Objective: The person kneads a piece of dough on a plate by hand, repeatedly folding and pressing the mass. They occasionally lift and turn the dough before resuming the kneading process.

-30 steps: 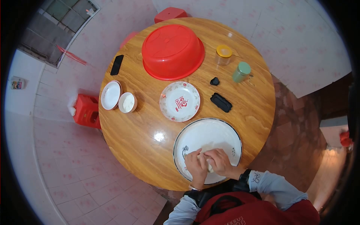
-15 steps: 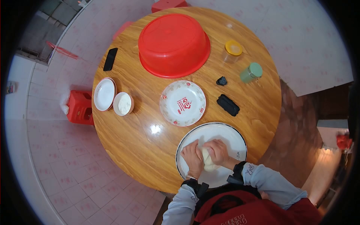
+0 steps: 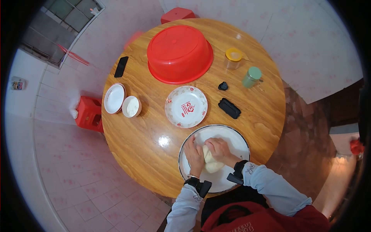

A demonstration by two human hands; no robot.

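A pale lump of dough lies in a large white dish with a dark rim, at the table's near edge. My left hand presses against its left side, fingers held together and pointing away from me. From the right, my right hand is curled over the dough's upper part, gripping it. Both hands cover part of the lump, and some of my fingertips are hidden. Just beyond the dish sits a white plate with a red printed design.
An upside-down red basin stands at the back. Left are a black phone-like slab, stacked white dishes and a bowl of white powder. Right are a yellow-lidded jar, a green-lidded jar and a black case.
The camera view has shifted slightly. My right hand has rolled further over the dough's far end, and more of the dough shows between my hands. My left hand stays along its left side.
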